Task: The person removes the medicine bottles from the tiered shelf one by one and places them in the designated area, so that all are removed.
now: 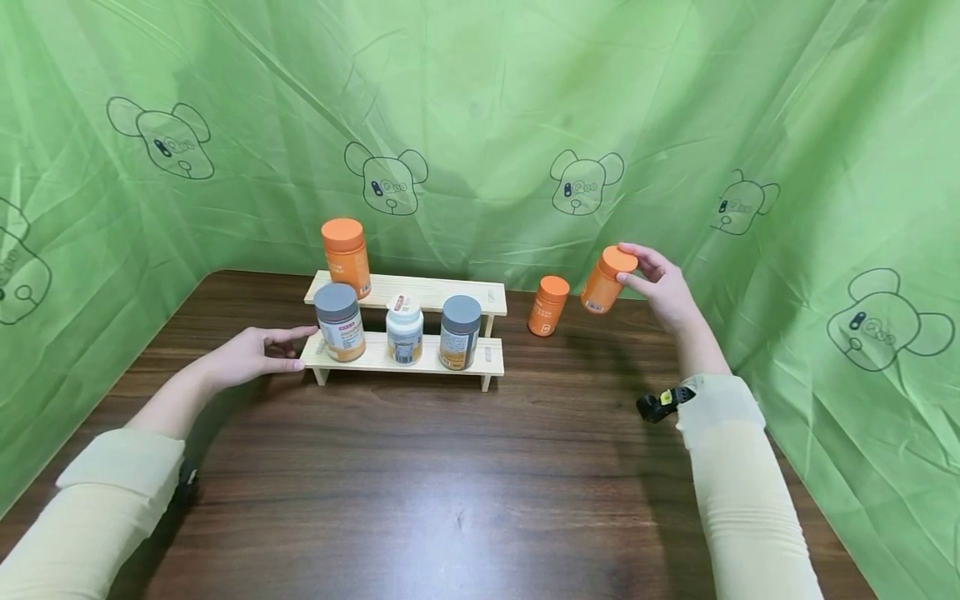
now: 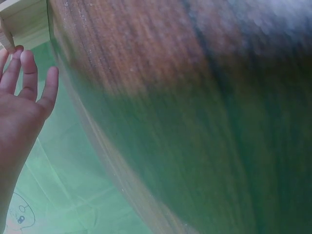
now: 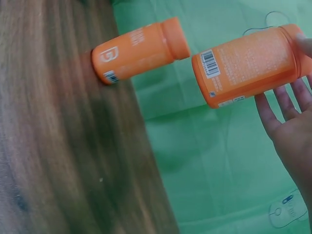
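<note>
My right hand (image 1: 663, 287) holds an orange bottle (image 1: 602, 287) by its cap, tilted and raised off the table. In the right wrist view the barcode on this bottle (image 3: 243, 66) faces the camera. A second orange bottle (image 1: 548, 308) stands on the table just left of it. My left hand (image 1: 251, 357) touches the left end of a two-step wooden rack (image 1: 382, 364) with its fingers extended. On the lower step stand a grey-capped jar (image 1: 341, 325), a small white-capped bottle (image 1: 405, 332) and another grey-capped jar (image 1: 459, 333). One more orange bottle (image 1: 347, 260) occupies the upper step's left end.
The rack stands on a dark wood table (image 1: 450, 467), towards its far side. Green cloth (image 1: 480, 100) printed with bear outlines hangs behind and on both sides. A small black camera (image 1: 663, 403) is strapped at the right wrist.
</note>
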Motion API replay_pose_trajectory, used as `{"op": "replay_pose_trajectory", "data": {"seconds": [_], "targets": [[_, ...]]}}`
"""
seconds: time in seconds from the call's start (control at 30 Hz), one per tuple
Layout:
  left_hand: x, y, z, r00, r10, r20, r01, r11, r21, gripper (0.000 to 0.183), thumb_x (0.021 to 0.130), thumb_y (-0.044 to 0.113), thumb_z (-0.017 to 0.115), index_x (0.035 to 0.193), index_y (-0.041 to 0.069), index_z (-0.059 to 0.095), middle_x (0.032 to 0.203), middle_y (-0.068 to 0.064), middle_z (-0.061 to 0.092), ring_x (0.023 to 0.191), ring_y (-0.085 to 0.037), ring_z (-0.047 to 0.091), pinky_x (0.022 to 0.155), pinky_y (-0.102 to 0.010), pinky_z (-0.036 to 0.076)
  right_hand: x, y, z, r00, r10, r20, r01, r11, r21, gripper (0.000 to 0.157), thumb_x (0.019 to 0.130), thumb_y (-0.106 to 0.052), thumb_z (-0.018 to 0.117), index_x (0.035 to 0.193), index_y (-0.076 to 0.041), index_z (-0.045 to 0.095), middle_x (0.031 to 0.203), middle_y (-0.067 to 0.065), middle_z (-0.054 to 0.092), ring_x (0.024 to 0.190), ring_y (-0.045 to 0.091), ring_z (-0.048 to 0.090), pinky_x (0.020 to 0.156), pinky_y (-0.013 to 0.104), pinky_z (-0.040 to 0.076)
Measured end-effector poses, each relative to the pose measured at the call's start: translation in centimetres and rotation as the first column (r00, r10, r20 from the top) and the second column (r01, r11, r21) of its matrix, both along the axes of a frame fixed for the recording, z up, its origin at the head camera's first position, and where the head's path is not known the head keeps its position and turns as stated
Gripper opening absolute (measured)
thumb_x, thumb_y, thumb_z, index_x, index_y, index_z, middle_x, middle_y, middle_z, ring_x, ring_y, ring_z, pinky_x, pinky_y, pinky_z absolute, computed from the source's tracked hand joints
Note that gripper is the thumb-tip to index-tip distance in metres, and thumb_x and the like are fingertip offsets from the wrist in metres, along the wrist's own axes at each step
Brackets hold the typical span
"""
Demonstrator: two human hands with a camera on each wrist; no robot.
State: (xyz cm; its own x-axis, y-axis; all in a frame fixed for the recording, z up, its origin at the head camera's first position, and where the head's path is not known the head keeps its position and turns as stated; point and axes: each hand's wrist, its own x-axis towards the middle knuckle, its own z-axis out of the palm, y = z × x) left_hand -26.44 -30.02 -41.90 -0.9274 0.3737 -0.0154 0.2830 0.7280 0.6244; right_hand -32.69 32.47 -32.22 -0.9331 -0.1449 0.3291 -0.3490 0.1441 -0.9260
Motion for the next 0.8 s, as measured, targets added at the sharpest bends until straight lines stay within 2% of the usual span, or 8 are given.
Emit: {"op": "replay_pose_trajectory", "data": {"seconds": [0.13, 0.3, 0.5, 0.8], "targets": [[-0.1, 0.0, -0.4, 1.000, 0.009, 0.013, -0.009, 1.000, 0.006, 0.066, 0.082, 0.042, 0.071, 0.140, 0.022, 0.048, 0.095, -0.002, 0.067, 0.089, -0.013, 0.057, 0.077, -0.026, 0.043, -0.2, 0.1, -1.1, 1.000, -0.015, 0.013, 0.015, 1.000, -0.013, 0.048, 0.085, 0.001, 0.066, 0.132, -0.007, 0.055, 0.120, -0.010, 0.061, 0.118, 0.007, 0.049, 0.094, 0.015, 0.037], [-0.1, 0.0, -0.7, 1.000, 0.003, 0.010, -0.003, 1.000, 0.012, 0.066, 0.082, 0.041, 0.072, 0.140, 0.022, 0.048, 0.095, -0.002, 0.067, 0.089, -0.013, 0.057, 0.076, -0.026, 0.043, 0.2, -0.2, -1.8, 0.999, -0.031, 0.014, 0.031, 0.999, 0.030, 0.050, 0.085, 0.001, 0.065, 0.133, -0.002, 0.051, 0.121, -0.010, 0.061, 0.115, 0.004, 0.049, 0.090, 0.014, 0.039], [-0.1, 0.0, -0.5, 1.000, 0.008, 0.007, -0.008, 1.000, 0.012, 0.065, 0.082, 0.041, 0.072, 0.140, 0.022, 0.048, 0.093, -0.002, 0.067, 0.088, -0.013, 0.057, 0.076, -0.025, 0.043, 0.5, -0.7, -2.6, 0.998, -0.056, 0.040, 0.055, 0.998, 0.032, 0.053, 0.086, 0.000, 0.066, 0.135, 0.002, 0.047, 0.124, -0.006, 0.060, 0.116, 0.003, 0.048, 0.094, 0.017, 0.036], [0.0, 0.0, -0.2, 1.000, 0.005, 0.016, -0.006, 1.000, 0.020, 0.064, 0.083, 0.040, 0.071, 0.140, 0.021, 0.048, 0.092, -0.003, 0.066, 0.086, -0.013, 0.056, 0.075, -0.025, 0.043, 0.3, -1.1, -4.6, 0.993, -0.090, 0.076, 0.088, 0.996, 0.020, 0.053, 0.087, -0.003, 0.066, 0.136, -0.001, 0.047, 0.117, -0.009, 0.061, 0.106, 0.004, 0.051, 0.084, 0.016, 0.041]]}}
